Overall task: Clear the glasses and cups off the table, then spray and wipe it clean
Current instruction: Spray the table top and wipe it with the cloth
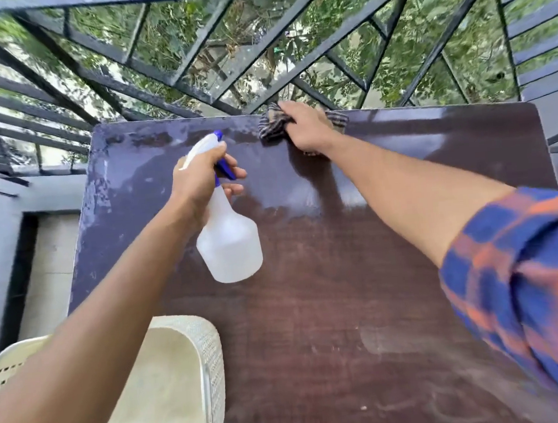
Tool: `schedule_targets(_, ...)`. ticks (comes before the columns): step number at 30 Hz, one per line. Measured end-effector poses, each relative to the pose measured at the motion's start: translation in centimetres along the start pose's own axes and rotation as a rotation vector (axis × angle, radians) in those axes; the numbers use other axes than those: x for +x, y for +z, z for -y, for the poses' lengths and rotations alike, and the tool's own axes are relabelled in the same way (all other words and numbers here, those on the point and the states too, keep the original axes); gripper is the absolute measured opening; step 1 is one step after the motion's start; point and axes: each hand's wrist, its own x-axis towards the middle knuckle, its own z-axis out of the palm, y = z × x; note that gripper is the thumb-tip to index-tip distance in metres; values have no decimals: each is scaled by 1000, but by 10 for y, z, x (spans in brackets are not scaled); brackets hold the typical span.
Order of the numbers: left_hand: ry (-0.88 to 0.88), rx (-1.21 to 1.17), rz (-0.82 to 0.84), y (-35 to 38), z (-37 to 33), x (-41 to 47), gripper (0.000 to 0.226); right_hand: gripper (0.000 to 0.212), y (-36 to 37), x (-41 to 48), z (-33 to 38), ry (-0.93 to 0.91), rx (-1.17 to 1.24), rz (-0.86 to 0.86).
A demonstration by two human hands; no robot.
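At counter's (312,309) far edge, right hand (307,127) pressing bunched cloth (272,126) flat, left hand (201,177) gripping spray bottle (228,242) above the wet far-left corner, dry near half lying back toward the body, no glasses visible.

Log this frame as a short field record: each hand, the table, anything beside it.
left hand: grips spray bottle, held above the table
right hand: presses checked cloth at the table's far edge
table: dark wood, wet sheen on far half, no glasses or cups in view
chair: cream plastic, near left corner
railing: black metal, beyond table
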Motion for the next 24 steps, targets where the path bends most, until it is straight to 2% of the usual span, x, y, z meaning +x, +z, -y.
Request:
schedule_targets(2,6,-3,9,0,-6,4,32,60,13,-9,13,6,38,-30)
schedule_targets(7,-8,-35,39,10,-10,13,31,61,39,-95,-6,-331,-69,-2)
schedule_targets(9,-11,-43,46,16,-11,12,32,61,33,-90,-18,-363,-87,41)
schedule_targets(11,-5,-59,44,19,-12,10,32,61,25,-59,-17,-299,-104,54)
schedule_targets(14,1,-61,41,20,-11,7,30,61,13,-11,2,-92,-36,32)
schedule_targets(17,5,-34,28,16,-6,7,29,66,11,-2,22,-16,-34,18)
schedule_targets(19,3,-22,18,15,-4,7,28,69,20,-26,24,-113,-96,19)
schedule_targets(22,1,-6,16,13,-3,7,31,66,32,-92,0,-413,-159,64)
schedule_targets(23,-1,-3,18,12,-3,7,31,62,27,-108,-18,-454,-144,42)
schedule_targets(24,-3,-3,16,11,-3,7,30,58,16,-117,-35,-418,-121,-30)
